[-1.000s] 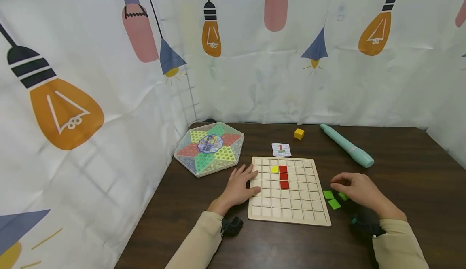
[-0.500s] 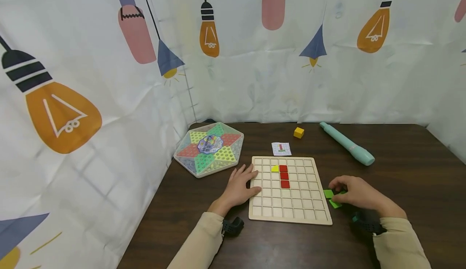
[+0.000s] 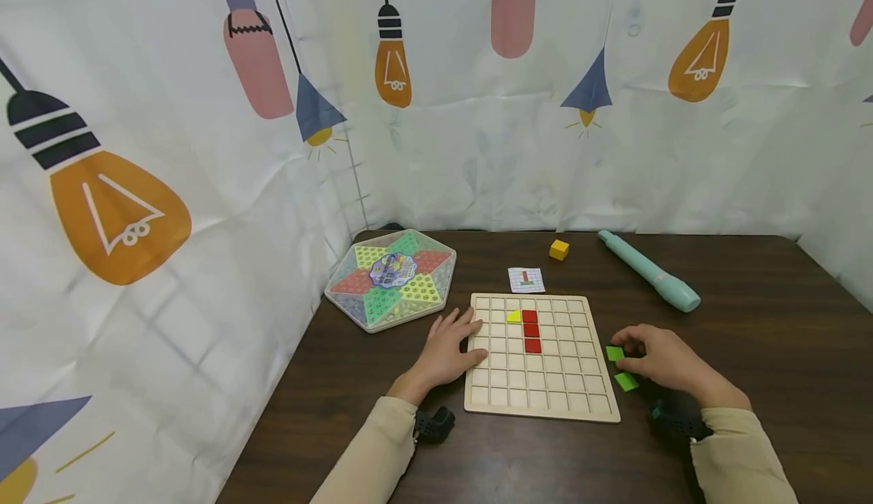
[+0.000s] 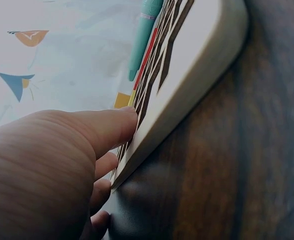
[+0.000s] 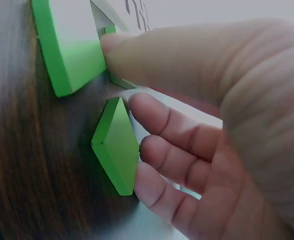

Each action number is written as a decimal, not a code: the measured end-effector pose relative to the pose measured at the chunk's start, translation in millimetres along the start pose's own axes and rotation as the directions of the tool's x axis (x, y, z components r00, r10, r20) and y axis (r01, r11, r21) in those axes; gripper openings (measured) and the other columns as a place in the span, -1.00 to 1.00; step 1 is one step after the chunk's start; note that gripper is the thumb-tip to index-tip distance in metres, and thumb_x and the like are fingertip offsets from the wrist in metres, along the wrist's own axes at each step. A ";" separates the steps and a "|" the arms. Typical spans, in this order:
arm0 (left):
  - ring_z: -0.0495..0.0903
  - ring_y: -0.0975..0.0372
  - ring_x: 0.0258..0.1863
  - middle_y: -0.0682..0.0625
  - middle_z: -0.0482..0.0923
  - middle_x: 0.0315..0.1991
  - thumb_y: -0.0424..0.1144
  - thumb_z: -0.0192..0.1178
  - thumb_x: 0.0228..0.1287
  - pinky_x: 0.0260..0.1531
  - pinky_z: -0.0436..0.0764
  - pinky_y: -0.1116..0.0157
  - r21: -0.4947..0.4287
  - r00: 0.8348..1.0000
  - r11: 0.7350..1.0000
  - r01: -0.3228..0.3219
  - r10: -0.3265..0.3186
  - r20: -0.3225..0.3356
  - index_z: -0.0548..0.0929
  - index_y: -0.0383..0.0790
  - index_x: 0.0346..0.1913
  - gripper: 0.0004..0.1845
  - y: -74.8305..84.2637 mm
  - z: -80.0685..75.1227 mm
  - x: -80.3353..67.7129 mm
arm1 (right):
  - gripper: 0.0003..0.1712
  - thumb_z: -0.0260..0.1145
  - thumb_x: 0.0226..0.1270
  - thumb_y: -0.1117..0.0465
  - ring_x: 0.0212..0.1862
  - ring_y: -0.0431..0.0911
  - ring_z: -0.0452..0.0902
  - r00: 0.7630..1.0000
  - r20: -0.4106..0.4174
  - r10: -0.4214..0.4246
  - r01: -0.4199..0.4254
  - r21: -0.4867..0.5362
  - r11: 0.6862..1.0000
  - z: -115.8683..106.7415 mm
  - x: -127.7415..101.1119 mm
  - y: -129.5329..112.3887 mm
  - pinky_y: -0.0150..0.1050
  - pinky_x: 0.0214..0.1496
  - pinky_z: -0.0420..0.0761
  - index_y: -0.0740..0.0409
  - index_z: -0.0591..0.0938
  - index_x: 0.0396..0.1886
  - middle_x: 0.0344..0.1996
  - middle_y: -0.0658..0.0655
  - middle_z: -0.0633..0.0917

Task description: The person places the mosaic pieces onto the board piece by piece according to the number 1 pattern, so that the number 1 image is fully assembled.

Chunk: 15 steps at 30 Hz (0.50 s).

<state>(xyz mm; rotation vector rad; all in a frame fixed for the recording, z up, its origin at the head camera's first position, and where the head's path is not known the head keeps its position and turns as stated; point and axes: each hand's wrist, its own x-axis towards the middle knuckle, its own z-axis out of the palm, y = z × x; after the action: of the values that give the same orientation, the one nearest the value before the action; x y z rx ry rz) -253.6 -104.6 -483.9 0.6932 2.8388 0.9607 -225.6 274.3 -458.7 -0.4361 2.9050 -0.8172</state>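
White lamp-printed cloth (image 3: 450, 163) hangs behind a dark table (image 3: 771, 284).

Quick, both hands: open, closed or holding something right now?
Left hand: open, resting on the left edge of the grid board.
Right hand: fingers bent beside the green tiles; cannot tell whether it grips one.

A board (image 3: 499, 380) bearing laid tiles (image 3: 531, 330) is flanked by the left hand (image 3: 443, 349) at left, loose tiles (image 3: 626, 382) and the right hand (image 3: 664, 356) at right; behind are ranged a card (image 3: 526, 280), a cube (image 3: 559, 250), a wand-like object (image 3: 644, 267) rightmost, a game box (image 3: 393, 280) leftmost
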 end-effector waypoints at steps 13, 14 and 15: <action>-0.10 -0.01 0.54 -0.06 0.06 0.53 -0.04 0.19 0.37 0.47 -0.24 -0.08 -0.001 1.000 1.000 0.005 -0.005 0.003 0.41 -0.14 0.41 -0.40 0.1 -0.5 0.6 | -0.79 0.46 0.19 0.16 -0.33 -0.13 0.45 0.998 -0.062 -0.022 0.019 -0.046 0.999 1.9 1.9 4.0 -0.20 -0.35 0.49 0.15 0.71 -0.22 -0.26 0.05 0.62; -0.10 -0.01 0.54 -0.06 0.06 0.53 -0.04 0.19 0.37 0.47 -0.24 -0.08 -0.001 1.000 1.000 0.006 -0.006 0.003 0.41 -0.14 0.41 -0.41 0.2 -0.4 0.6 | -0.83 0.43 0.21 0.18 -0.34 -0.13 0.44 0.997 -0.072 -0.017 0.014 -0.049 0.999 2.3 2.2 4.7 -0.21 -0.36 0.48 0.14 0.71 -0.24 -0.26 0.06 0.63; -0.10 0.00 0.54 -0.06 0.06 0.53 -0.04 0.19 0.37 0.47 -0.25 -0.07 0.000 1.000 1.000 0.008 -0.008 0.004 0.41 -0.13 0.41 -0.41 0.4 -0.3 0.6 | -0.87 0.41 0.23 0.19 -0.35 -0.14 0.44 0.997 -0.082 -0.011 0.007 -0.054 0.999 2.7 2.3 5.2 -0.21 -0.37 0.48 0.13 0.72 -0.26 -0.27 0.06 0.64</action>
<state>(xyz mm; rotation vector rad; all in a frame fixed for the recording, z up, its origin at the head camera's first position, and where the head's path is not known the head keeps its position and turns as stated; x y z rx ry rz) -254.0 -104.3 -483.4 0.6821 2.8359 0.9579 -228.6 276.5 -463.7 -0.4304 3.0092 -0.7786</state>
